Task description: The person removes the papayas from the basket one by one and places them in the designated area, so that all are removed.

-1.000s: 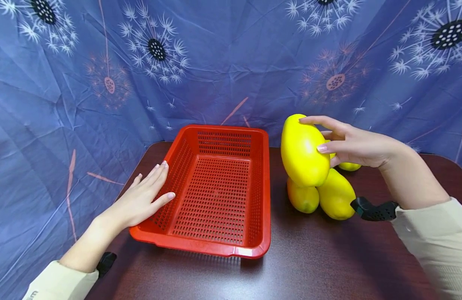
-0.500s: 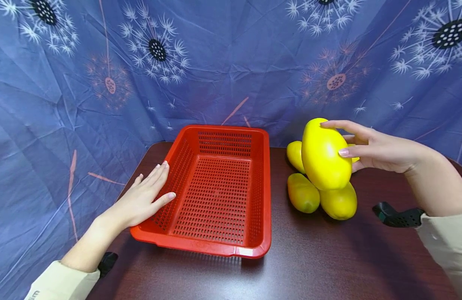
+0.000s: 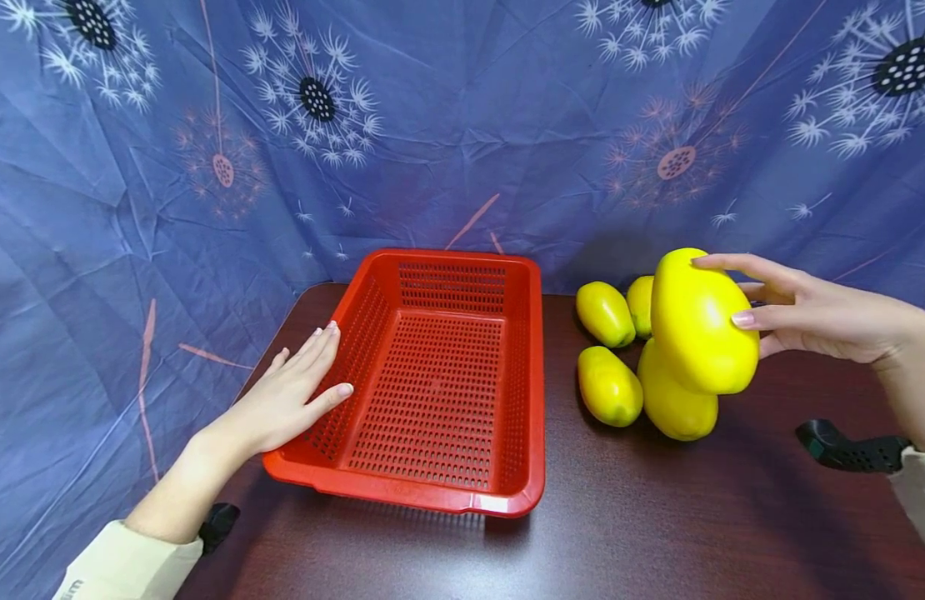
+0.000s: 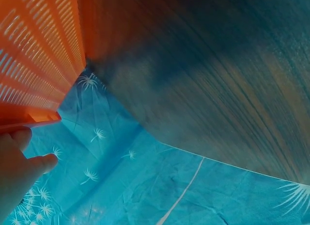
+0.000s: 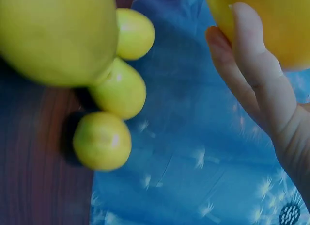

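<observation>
My left hand (image 3: 286,396) lies with straight fingers over the left rim of a red plastic basket (image 3: 402,497), whose perforated floor is bare. In the left wrist view, a thumb and fingertip (image 4: 42,163) show right at the rim. My right hand (image 3: 815,308) grips a large yellow mango (image 3: 698,321) between thumb and fingers, raised and tilted. It overlaps a mango (image 3: 680,412) on the table in the head view. The right wrist view shows the held mango (image 5: 276,31) at upper right, against the fingers.
Beside the basket's right wall lie more mangoes: one in front (image 3: 610,387), one behind it (image 3: 605,312), and another (image 3: 639,305) partly hidden by the held one. The dark wooden table (image 3: 620,517) ends at a blue dandelion-print curtain (image 3: 470,125).
My right hand has carried the mango to the right and slightly down, uncovering mangoes at the back. My left hand has stayed on the basket rim.
</observation>
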Tool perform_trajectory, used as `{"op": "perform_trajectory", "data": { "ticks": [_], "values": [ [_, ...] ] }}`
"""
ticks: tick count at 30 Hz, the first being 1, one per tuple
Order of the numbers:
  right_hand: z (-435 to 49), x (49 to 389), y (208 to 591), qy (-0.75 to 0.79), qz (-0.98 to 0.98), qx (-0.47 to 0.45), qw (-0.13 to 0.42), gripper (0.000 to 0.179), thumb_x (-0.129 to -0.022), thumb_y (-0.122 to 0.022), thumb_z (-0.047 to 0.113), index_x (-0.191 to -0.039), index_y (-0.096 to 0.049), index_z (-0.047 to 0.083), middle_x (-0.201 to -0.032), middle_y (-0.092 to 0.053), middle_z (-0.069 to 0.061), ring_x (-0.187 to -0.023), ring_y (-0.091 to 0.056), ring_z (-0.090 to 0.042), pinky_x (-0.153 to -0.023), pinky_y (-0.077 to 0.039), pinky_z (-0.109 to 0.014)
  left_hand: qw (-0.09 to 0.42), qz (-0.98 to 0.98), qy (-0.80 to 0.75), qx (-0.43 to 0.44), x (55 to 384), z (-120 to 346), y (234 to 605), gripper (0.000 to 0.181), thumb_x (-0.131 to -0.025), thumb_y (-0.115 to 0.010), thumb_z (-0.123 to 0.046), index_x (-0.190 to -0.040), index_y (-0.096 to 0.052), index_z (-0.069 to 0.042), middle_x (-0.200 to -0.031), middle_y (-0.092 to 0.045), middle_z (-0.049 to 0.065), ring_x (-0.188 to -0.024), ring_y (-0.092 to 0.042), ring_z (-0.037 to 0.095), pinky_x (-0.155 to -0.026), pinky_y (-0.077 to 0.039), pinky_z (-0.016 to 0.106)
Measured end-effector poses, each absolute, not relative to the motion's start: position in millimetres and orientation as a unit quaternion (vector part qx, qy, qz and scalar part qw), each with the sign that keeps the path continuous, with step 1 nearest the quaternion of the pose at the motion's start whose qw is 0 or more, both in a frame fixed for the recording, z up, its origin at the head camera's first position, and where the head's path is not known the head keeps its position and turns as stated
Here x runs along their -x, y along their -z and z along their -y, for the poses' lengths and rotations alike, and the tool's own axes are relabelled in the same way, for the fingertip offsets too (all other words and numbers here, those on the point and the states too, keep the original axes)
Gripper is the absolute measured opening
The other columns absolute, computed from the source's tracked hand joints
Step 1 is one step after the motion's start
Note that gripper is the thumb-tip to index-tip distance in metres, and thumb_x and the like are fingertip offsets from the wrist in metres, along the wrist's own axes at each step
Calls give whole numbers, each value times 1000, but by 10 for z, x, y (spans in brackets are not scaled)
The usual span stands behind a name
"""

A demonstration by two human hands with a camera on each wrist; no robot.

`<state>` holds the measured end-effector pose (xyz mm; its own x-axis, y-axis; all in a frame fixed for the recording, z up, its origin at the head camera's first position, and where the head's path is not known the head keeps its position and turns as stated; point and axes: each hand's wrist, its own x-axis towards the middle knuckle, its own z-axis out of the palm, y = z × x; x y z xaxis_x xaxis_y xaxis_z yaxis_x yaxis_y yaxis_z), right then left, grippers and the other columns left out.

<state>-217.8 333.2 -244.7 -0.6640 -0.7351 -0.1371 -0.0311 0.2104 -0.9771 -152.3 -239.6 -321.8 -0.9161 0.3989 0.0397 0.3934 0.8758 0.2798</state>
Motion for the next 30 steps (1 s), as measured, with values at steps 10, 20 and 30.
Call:
{"op": "perform_trajectory", "data": {
  "ticks": [10,20,30],
  "values": [
    [-3781,2121,2630,537,-756,228,295,68,-98,-31,-7,-148,-15,36,-125,-45,15,-100,-63,-28,-73,-52,-51,10,-968,-146,-202,1521,2401,3203,76,-96,-42,-47,-149,-10,-2,-156,-5,11,-142,-6,33,-106,-8,63],
    [-4051,2066,2861,519,-779,186,299,68,-98,-35,-3,-143,-21,45,-120,-44,24,-99,-63,-19,-72,-53,-50,9,-969,-147,-200,1519,2400,3205,76,-96,-42,-47,-149,-10,-3,-156,-5,11,-142,-6,32,-106,-7,63],
    [-4237,2038,3165,526,-770,160,324,65,-99,-33,0,-141,-21,49,-119,-36,31,-100,-62,-14,-73,-53,-52,9,-968,-152,-199,1512,2386,3214,76,-96,-43,-47,-149,-11,-2,-156,-6,11,-142,-6,33,-105,-4,64]
  ]
}}
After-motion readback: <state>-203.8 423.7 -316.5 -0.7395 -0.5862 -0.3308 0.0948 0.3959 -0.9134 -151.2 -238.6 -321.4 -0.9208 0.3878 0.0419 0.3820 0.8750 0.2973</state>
